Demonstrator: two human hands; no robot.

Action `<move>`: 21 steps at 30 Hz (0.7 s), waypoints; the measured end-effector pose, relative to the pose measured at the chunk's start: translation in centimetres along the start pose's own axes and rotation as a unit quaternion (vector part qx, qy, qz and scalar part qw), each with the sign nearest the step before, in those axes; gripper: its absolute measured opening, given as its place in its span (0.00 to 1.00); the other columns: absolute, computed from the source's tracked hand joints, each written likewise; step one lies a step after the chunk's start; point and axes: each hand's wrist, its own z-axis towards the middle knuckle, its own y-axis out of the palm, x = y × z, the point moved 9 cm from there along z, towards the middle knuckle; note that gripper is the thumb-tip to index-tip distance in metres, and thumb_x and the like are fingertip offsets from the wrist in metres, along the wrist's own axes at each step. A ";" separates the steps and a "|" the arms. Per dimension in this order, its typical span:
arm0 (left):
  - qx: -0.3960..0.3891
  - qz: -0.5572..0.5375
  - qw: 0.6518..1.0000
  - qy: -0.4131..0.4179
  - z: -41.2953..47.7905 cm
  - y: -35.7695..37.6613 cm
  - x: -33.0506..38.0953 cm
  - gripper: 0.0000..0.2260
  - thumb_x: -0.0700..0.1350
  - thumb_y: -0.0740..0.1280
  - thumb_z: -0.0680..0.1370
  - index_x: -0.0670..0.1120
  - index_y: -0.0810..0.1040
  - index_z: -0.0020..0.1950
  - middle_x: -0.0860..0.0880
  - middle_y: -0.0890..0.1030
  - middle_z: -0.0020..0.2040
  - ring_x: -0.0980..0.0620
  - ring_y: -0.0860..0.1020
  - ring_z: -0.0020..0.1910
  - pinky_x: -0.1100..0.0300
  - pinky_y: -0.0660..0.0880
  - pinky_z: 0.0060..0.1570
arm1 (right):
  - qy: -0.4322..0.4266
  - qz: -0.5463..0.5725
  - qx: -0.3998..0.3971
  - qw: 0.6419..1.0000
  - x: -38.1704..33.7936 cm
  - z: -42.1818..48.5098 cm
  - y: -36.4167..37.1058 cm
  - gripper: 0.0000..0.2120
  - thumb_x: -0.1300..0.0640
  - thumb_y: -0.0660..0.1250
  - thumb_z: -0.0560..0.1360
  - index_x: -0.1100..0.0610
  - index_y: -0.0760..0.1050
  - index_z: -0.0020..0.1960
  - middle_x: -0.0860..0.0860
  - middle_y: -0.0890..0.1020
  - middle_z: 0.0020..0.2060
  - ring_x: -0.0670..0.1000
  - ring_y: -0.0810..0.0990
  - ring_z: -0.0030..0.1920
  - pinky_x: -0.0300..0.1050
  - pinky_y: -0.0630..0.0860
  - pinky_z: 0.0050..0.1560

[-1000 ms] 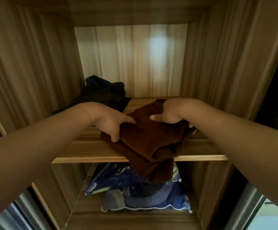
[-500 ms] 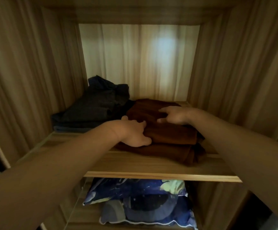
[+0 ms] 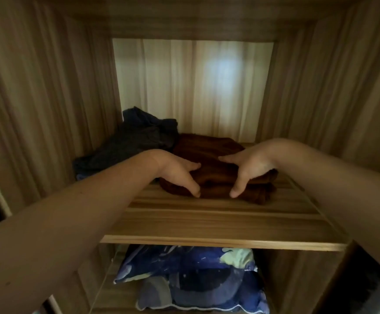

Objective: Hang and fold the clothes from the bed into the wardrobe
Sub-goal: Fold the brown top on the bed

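folded brown garment (image 3: 209, 148) lies well back on the wardrobe shelf (image 3: 207, 219), touching a dark garment (image 3: 134, 143) beside it; left hand (image 3: 177, 172) and right hand (image 3: 250, 168) press it, thumbs and forefingers spread; recommend squaring the folds, then lifting both hands straight off.

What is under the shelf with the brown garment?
A blue patterned bundle, on the lower board. The shelf hides its rear, so what lies behind cannot be seen.
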 end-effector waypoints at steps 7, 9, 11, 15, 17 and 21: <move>0.032 0.072 0.997 0.011 2.8 0.5 0.0 0.40 0.57 0.62 0.82 0.54 0.35 0.81 0.48 0.41 0.82 0.46 0.46 0.81 0.51 0.49 0.79 | 0.009 -0.057 0.062 0.996 1.7 2.6 1.3 0.54 0.54 0.74 0.73 0.43 0.38 0.82 0.47 0.44 0.82 0.55 0.49 0.81 0.56 0.60 0.77; 0.049 0.055 0.997 0.012 4.1 0.2 0.0 0.39 0.57 0.61 0.82 0.53 0.35 0.81 0.47 0.40 0.82 0.46 0.44 0.81 0.50 0.47 0.79 | 0.016 -0.063 0.076 0.995 2.0 3.6 1.0 0.52 0.55 0.73 0.73 0.42 0.38 0.82 0.48 0.44 0.82 0.55 0.47 0.81 0.57 0.57 0.78; 0.057 0.049 0.997 0.005 5.2 0.1 -0.1 0.38 0.57 0.60 0.83 0.52 0.35 0.81 0.45 0.40 0.82 0.45 0.43 0.81 0.48 0.47 0.79 | 0.016 -0.069 0.090 0.993 2.0 4.3 0.7 0.52 0.55 0.72 0.74 0.42 0.37 0.82 0.48 0.43 0.82 0.55 0.45 0.81 0.58 0.53 0.79; 0.007 0.006 1.000 -0.003 5.7 -0.7 -0.4 0.38 0.57 0.64 0.79 0.52 0.47 0.83 0.47 0.51 0.82 0.44 0.52 0.80 0.49 0.54 0.77 | 0.016 -0.044 0.055 0.997 2.1 5.2 0.1 0.51 0.54 0.73 0.73 0.42 0.40 0.82 0.49 0.45 0.82 0.56 0.46 0.81 0.58 0.54 0.79; -0.017 -0.162 0.986 0.025 5.9 -2.3 -0.3 0.25 0.56 0.67 0.76 0.51 0.74 0.72 0.47 0.74 0.71 0.45 0.72 0.70 0.50 0.68 0.70 | -0.002 0.073 0.014 0.997 2.3 5.1 -1.1 0.43 0.49 0.72 0.72 0.42 0.54 0.81 0.49 0.57 0.80 0.56 0.59 0.78 0.54 0.60 0.76; 0.171 -0.206 0.963 0.013 9.2 -6.8 -1.3 0.20 0.53 0.57 0.83 0.47 0.72 0.72 0.43 0.71 0.74 0.44 0.70 0.72 0.46 0.66 0.73 | -0.005 0.173 0.160 0.972 3.4 7.0 -5.5 0.26 0.45 0.60 0.82 0.47 0.64 0.78 0.52 0.68 0.76 0.55 0.69 0.72 0.49 0.66 0.73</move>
